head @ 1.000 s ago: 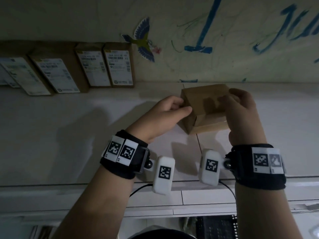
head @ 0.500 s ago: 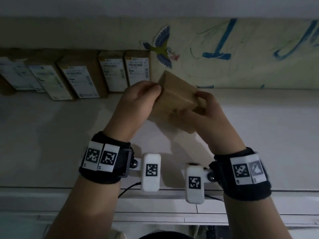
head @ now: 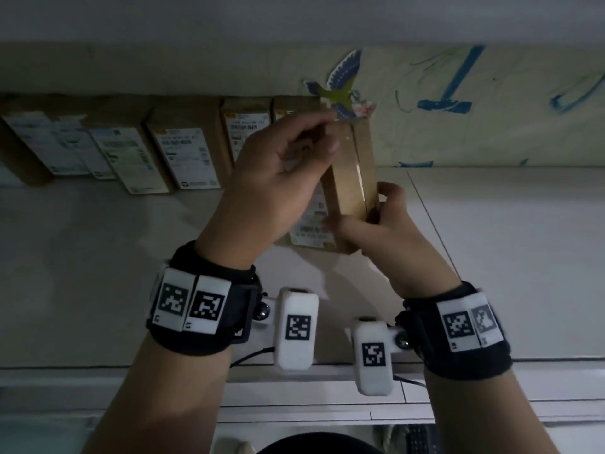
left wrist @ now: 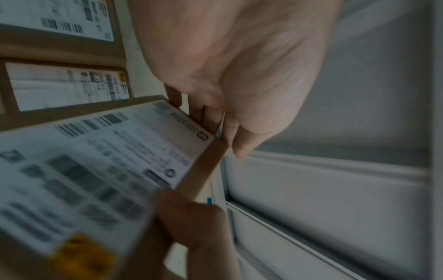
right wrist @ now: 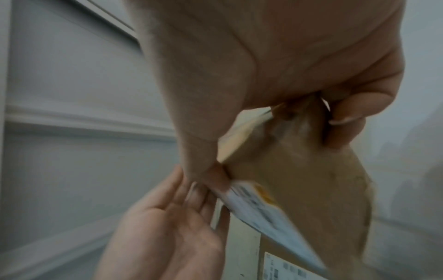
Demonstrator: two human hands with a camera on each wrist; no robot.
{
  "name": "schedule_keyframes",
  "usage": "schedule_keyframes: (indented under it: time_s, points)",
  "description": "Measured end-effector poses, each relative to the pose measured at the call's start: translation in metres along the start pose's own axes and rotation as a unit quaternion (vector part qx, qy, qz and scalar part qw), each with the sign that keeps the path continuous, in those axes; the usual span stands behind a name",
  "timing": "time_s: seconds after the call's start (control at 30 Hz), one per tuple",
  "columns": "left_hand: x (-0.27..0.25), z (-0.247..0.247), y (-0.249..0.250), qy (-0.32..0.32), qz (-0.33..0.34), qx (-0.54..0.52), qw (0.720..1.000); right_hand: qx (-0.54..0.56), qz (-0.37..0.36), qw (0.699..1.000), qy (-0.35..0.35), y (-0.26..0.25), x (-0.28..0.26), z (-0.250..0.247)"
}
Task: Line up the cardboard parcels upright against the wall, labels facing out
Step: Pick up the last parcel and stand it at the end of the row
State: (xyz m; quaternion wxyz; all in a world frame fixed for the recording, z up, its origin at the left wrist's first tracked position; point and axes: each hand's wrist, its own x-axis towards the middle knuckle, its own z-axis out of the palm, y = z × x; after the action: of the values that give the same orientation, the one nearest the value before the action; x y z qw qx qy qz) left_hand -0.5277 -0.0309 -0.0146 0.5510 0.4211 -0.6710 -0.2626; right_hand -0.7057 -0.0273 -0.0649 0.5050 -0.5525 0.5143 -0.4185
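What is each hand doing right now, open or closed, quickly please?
Left hand: closed, holding the top end of the cardboard parcel.
Right hand: closed, holding the lower end of the same parcel.

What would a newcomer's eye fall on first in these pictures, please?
First the parcel, held tilted off the white surface at centre, its label partly showing. Then the row of labelled parcels standing against the wall to its left. A bird sticker sits on the wall just above, with blue scribbles to the right.
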Motion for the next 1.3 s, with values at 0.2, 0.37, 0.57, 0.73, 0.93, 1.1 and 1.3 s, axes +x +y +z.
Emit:
schedule_keyframes:
  time_s: [0.2, 0.37, 0.57, 0.73, 0.93, 1.1, 1.3]
  points:
    - [0.004, -0.020, -0.021, 0.063, -0.147, -0.049, 0.986, 0.050, 0.017, 0.998, 0.046, -0.004, -0.007, 0.013]
    - [-0.001, -0.027, -0.030, 0.006, -0.187, -0.051, 0.981, 0.076, -0.007, 0.993, 0.093, -0.004, -0.014, 0.018]
    - [-0.005, -0.045, -0.027, -0.054, -0.198, -0.023, 0.979, 0.111, -0.010, 0.979, 0.169, -0.008, -0.021, 0.025]
    - [-0.011, -0.057, -0.035, -0.135, -0.209, 0.001, 0.968, 0.230, -0.006, 0.961, 0.151, -0.014, -0.029, 0.029]
    - [-0.019, -0.066, -0.027, -0.190, -0.204, -0.042, 0.959, 0.363, 0.000, 0.927, 0.092, -0.006, -0.039, 0.029]
    - [-0.022, -0.067, -0.019, -0.205, -0.220, -0.078, 0.950, 0.248, 0.037, 0.952, 0.176, -0.002, -0.026, 0.021]
    - [-0.027, -0.060, -0.019, -0.117, -0.264, -0.131, 0.949, 0.402, -0.066, 0.903, 0.140, -0.012, -0.029, 0.023]
